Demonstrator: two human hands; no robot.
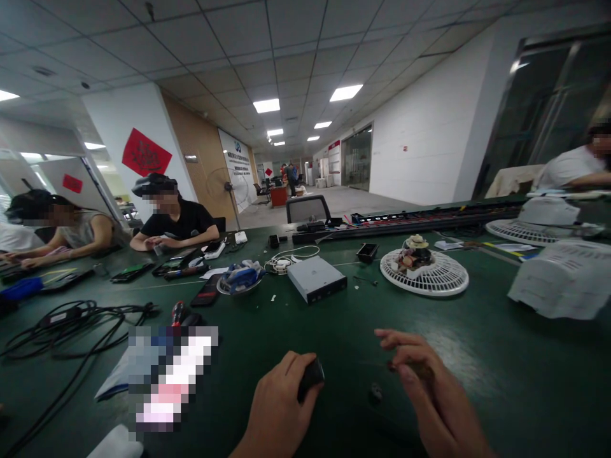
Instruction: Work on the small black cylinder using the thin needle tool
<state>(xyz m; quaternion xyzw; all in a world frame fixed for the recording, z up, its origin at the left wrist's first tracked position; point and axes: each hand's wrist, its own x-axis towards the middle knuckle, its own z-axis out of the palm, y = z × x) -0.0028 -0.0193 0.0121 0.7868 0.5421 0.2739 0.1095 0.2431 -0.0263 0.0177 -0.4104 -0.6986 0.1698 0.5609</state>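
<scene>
Left hand [281, 397] closed on a dark rounded piece [314, 378], which pokes out between thumb and fingers on the side facing the right hand [436, 394]. Right: fingers bent, small brownish piece [422, 369] between thumb and fingers, too dim to identify. Small dark part [375, 392] on tabletop [506, 362] between hands, nearer the right. Silver drive [314, 275] beyond both, toward tabletop's far edge.

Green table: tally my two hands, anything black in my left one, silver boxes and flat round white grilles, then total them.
Left hand and right hand: 2
Black object in the left hand: 1
Silver box: 1
Nearer grille and farther grille: 2
Total: 6
</scene>
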